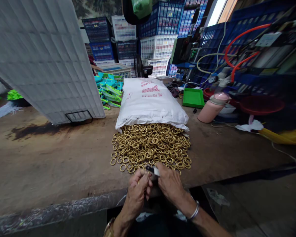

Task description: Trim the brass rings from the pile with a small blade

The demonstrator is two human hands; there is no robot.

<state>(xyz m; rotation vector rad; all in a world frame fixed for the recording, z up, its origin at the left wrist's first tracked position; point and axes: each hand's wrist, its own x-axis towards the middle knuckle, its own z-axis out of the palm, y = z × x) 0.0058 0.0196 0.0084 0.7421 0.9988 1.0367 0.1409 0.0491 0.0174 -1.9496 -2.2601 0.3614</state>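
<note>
A heap of gold metal rings [151,146] spills from the open mouth of a white sack [150,102] lying on the brown worktable [51,164]. Both my hands meet at the table's near edge, just in front of the heap. My left hand [138,194] is closed in a pinch around a ring, only partly visible. My right hand [171,184], with a metal bangle on its wrist, is closed on a small dark tool with a white tip [153,170], held against what the left hand pinches.
A grey quilted panel [41,56] leans at the left. Green and blue packaged goods [110,89] lie behind it. A green tray [193,97], a pink bottle [212,108], red and white hoses and machinery stand at the right. Stacked blue and white crates [158,36] fill the back.
</note>
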